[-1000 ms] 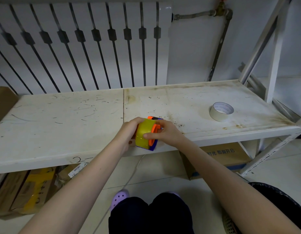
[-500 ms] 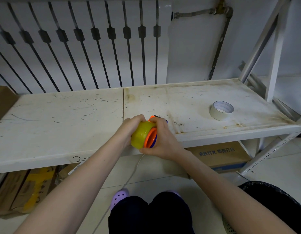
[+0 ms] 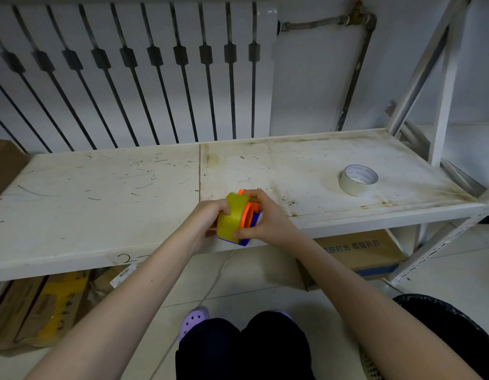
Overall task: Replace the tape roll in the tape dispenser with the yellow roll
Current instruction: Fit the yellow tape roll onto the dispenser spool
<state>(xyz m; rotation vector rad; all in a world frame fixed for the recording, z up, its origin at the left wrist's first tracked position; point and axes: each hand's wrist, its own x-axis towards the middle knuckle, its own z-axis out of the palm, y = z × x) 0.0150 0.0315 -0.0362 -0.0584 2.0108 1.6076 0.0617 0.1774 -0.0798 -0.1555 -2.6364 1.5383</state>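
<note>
Where the front edge of the white shelf (image 3: pixel 101 215) crossed the center of the frame, two hands held one tape dispenser (image 3: pixel 255 217) and one yellow roll (image 3: pixel 232 218) together. The left hand (image 3: pixel 206 223) gripped the yellow roll from its left side, fingers curled around the rim. The right hand (image 3: pixel 266 219) gripped the tape dispenser from the right, with its fingers hooked over the top and its thumb laid against the lower edge of the roll. The dispenser showed a blue body and one orange hub (image 3: pixel 247 212). The yellow roll stood on edge, flush against that hub. Whether it was fully seated could not be told, since the hands covered the joint.

A second roll, one pale tape roll (image 3: pixel 358 180), lay flat on the shelf at the right of the frame, well apart from the hands. That made two rolls in sight.

The shelf surface was scuffed and stained, its two panels meeting at a seam in the middle. Behind it, in the upper left, stood one white radiator (image 3: pixel 265 78), and one pipe (image 3: pixel 355 75) ran down the wall to its right. Under the shelf sat one printed cardboard box (image 3: pixel 361 250) at the right and more cardboard (image 3: pixel 46 308) at the lower left. One black bin (image 3: pixel 457 325) filled the lower right corner. Two purple clogs (image 3: pixel 193 320) showed at the bottom, beside the person's knees.
</note>
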